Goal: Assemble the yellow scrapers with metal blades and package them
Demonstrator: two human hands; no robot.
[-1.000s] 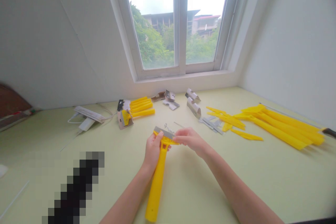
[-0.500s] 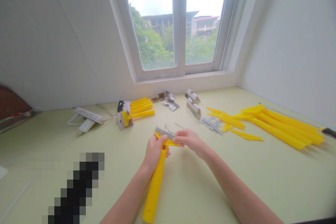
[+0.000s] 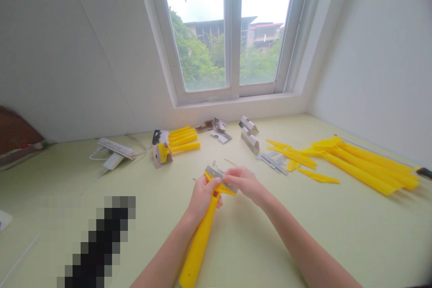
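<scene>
A yellow scraper lies aslant at the centre, its handle toward the near edge and its wide head away from me. My left hand is closed round the neck of the scraper, thumb on the head. A grey metal blade lies across that head. My right hand has its fingers pinched together at the blade's right part; whether a small piece is between the fingertips is hidden. Just beyond the head, small screws are scattered on the table.
Yellow scraper handles, flat yellow parts and grey blades lie at right. Folded cards stand further back. Scrapers with card covers and a power strip are at left. A pixelated dark patch covers the lower left.
The scraper's head has turned slightly clockwise and shifted a little right with my left hand. My right fingers now rest over the blade, more of which shows at its right end.
</scene>
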